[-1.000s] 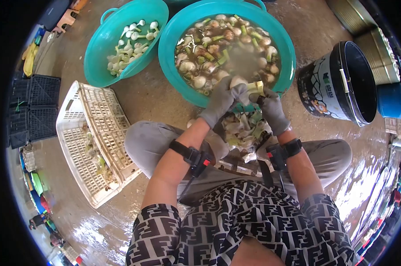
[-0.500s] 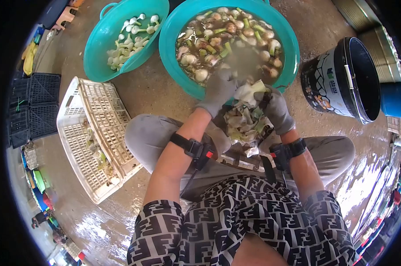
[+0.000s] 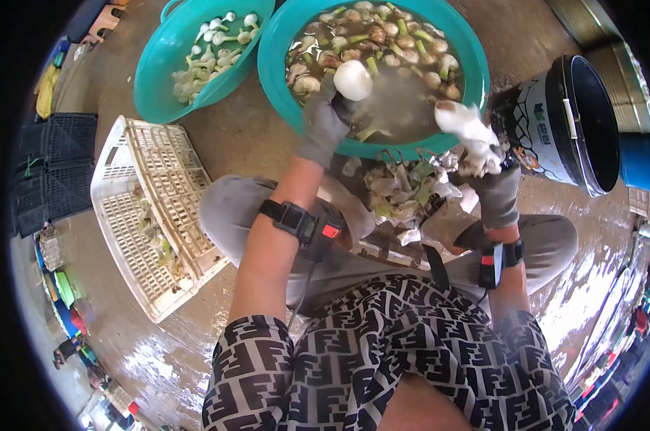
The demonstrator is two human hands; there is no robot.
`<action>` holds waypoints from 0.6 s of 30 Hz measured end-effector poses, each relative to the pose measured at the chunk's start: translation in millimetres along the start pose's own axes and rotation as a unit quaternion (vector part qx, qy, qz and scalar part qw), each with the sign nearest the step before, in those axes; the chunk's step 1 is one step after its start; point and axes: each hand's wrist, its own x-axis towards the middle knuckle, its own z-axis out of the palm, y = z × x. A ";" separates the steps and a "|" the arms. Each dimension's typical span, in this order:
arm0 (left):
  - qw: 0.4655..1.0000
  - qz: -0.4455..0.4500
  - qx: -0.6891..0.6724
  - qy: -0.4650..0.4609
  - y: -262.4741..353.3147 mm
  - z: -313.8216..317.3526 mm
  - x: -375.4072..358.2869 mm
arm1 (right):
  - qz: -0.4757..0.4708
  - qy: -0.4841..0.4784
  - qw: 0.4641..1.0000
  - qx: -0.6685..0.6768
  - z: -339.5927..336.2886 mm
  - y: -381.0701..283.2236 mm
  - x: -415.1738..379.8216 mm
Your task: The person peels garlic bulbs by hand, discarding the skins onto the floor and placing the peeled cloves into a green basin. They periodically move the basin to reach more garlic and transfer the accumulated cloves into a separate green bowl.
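Observation:
My left hand (image 3: 326, 122), in a grey glove, holds a clean white bulb (image 3: 353, 80) above the near left part of a large teal tub (image 3: 282, 108). In that tub, unpeeled bulbs with green stems (image 3: 405, 42) float in brown water. My right hand (image 3: 498, 188), also gloved, grips loose whitish peel (image 3: 470, 133) just right of the tub's near rim. Between my knees lies a heap of torn peel (image 3: 404, 190). Peeled white bulbs (image 3: 203, 68) rest in a second teal basin (image 3: 152, 72) at the upper left.
A white plastic crate (image 3: 127, 237) with scraps inside stands tilted left of my knee. On the right are a black bucket (image 3: 547, 129) and a blue container (image 3: 639, 161). Black crates (image 3: 70, 161) stand at the far left. The brown floor looks wet.
My hands have moved apart. The left rose to the left and now shows a white bulb; the right moved out to the right with peel. The peel heap is more exposed.

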 end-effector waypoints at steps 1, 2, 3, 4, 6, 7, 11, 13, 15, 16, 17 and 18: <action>0.999 0.024 0.004 0.044 -2.4 -5.8 2.7 | -0.031 -0.004 0.997 -0.069 1.2 5.6 -6.4; 0.995 0.046 0.007 0.089 -4.6 -7.7 2.6 | -0.059 -0.008 0.989 -0.138 4.1 11.3 -12.1; 0.994 0.041 0.008 0.105 -7.8 -9.3 3.3 | -0.031 -0.057 0.996 -0.053 12.2 19.1 -14.7; 0.991 0.040 0.071 0.109 -11.1 -11.6 2.5 | 0.021 -0.171 0.985 0.001 11.6 24.3 -19.6; 0.974 0.041 0.194 0.113 -15.2 -7.2 -2.2 | 0.147 -0.424 0.863 -0.231 35.0 -9.3 9.0; 0.975 0.026 0.182 0.124 -18.9 -3.6 -7.7 | 0.013 -0.327 0.864 -0.382 45.2 23.3 -12.8; 0.952 -0.035 0.300 -0.046 -36.5 16.9 -20.3 | 0.316 -0.123 0.861 0.380 58.5 40.8 7.1; 0.884 0.064 0.452 -0.102 -33.5 28.8 -25.4 | 0.235 -0.108 0.902 0.347 59.9 56.2 10.6; 0.745 0.258 0.603 -0.126 -19.1 43.8 -26.9 | 0.121 -0.082 0.989 0.032 32.6 23.3 27.3; 0.845 0.192 0.494 -0.067 -16.5 38.3 -24.7 | 0.131 -0.078 0.916 0.371 13.3 22.1 41.5; 0.921 0.120 0.371 -0.008 -13.7 32.6 -21.8 | 0.154 -0.072 0.730 0.662 -6.1 20.7 56.0; 0.969 0.046 0.239 0.050 -10.5 28.7 -19.6 | 0.152 -0.081 0.421 0.890 -26.1 39.6 69.2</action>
